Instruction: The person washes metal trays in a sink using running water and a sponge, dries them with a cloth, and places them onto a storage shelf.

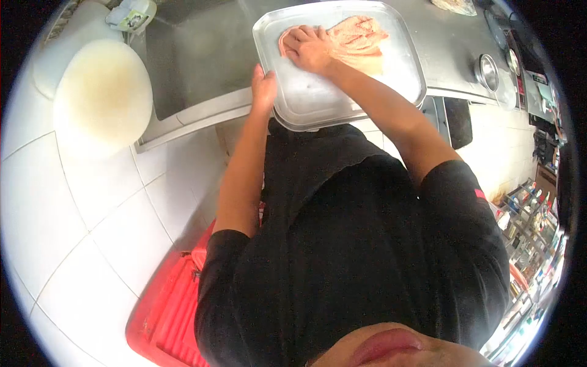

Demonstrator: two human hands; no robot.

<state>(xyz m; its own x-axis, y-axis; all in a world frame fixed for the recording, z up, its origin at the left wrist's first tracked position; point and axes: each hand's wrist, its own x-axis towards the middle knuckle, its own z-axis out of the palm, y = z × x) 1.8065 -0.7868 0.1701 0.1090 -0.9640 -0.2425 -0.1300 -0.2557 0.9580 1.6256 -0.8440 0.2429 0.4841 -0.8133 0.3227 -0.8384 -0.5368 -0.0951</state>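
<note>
A shallow metal tray (342, 110) with rounded corners sits at the front of the steel counter, close to my body. My left hand (264, 92) grips its left edge, thumb up along the rim and the other fingers mostly hidden. Inside the tray lies a crumpled orange cloth (361, 40). My right hand (309, 49) presses down on the cloth's left part with bent fingers, bunching it against the tray bottom. The right forearm crosses over the tray's near rim.
Left of the tray is a sink basin (189, 61). A round white board (104, 98) leans at the far left, below a white container (131, 15). On the right part of the counter (449, 55) stands a metal bowl (487, 72). A red plastic bin (165, 306) is low at my left.
</note>
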